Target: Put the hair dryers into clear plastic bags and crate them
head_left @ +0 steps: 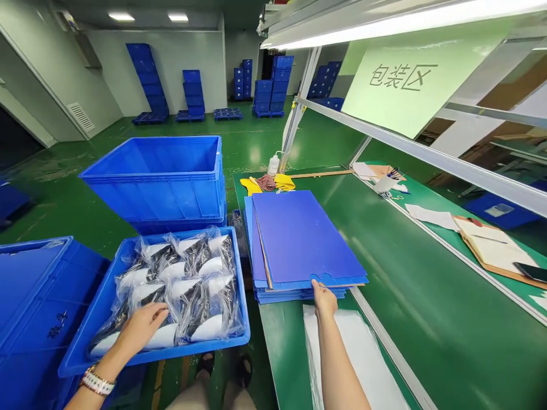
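Head view. On left part of smooth green table (410, 279), atop layered blue stack (294, 295): flat rectangular blue plastic sheet (307, 239). Pinched narrowly at notched near edge by fingers of right hand (325, 297); layer count unclear. Likely light, fairly stiff, slick-faced; best taken by near edge. Under left hand (143, 327), loosely extended: clear-bagged white-and-black parts (183, 287) in blue plastic tray (243, 307); cannot tell whether gripping.

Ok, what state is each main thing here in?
Blue sheets: stacked flat
Right grip: closed on the sheets' near edge
Blue tray: open, packed with bagged items
Left grip: open, over the bagged items; contact unclear
Taller bin: open-topped
Notebook: open
Bottle: upright
Tube light: lit
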`<action>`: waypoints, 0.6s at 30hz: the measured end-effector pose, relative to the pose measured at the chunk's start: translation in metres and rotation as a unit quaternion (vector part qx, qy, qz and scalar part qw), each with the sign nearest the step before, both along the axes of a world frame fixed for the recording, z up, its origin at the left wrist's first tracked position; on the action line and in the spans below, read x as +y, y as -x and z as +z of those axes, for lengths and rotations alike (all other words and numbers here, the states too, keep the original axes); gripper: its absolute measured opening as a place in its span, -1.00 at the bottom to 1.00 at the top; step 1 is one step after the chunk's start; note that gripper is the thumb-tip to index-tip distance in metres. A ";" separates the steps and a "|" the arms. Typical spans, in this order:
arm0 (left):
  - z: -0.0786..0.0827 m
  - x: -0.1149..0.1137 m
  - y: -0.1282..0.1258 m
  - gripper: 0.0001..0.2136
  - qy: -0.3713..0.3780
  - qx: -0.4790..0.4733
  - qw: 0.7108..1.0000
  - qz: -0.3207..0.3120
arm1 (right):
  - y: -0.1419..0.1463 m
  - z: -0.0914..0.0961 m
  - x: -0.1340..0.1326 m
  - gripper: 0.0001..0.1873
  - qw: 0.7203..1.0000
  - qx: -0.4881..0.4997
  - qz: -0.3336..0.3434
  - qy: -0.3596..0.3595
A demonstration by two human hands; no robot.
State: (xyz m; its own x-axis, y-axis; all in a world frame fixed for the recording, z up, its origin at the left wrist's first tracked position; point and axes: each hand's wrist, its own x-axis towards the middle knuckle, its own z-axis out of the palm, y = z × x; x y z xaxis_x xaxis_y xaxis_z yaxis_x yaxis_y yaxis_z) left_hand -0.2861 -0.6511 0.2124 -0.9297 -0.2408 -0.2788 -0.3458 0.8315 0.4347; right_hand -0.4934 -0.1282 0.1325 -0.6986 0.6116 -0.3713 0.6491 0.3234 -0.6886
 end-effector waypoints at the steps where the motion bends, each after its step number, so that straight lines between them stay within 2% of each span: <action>1: -0.003 0.014 0.002 -0.59 -0.011 0.001 1.000 -0.015 | 0.002 0.000 0.004 -0.59 1.000 -0.007 -0.001 -0.002; 6: -0.006 0.063 0.014 -0.60 -0.034 0.014 0.998 -0.042 | 0.000 0.007 0.011 -0.62 1.000 0.026 -0.005 0.007; 10: 0.007 0.112 0.046 -0.62 -0.018 0.099 0.990 -0.103 | -0.012 0.032 0.004 -0.48 0.987 0.146 -0.038 0.062; 14: 0.032 0.195 0.097 -0.57 -0.044 0.237 0.950 -0.201 | -0.038 0.065 -0.003 -0.40 0.957 0.246 -0.088 0.125; 16: 0.046 0.242 0.121 -0.47 -0.078 0.267 0.927 -0.253 | -0.059 0.078 -0.003 -0.43 0.940 0.273 -0.123 0.163; 18: 0.053 0.285 0.142 -0.30 -0.105 0.257 0.903 -0.327 | -0.086 0.086 0.004 -0.49 0.923 0.287 -0.157 0.201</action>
State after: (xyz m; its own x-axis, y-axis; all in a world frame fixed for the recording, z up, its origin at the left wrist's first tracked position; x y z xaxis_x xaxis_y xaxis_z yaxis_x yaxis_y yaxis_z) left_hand -0.4286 -0.3662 0.2654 -0.8738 0.4143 0.2547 0.4817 0.6660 0.5695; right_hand -0.4078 -0.1243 0.2189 -0.6631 0.7105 -0.2356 0.1574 -0.1753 -0.9718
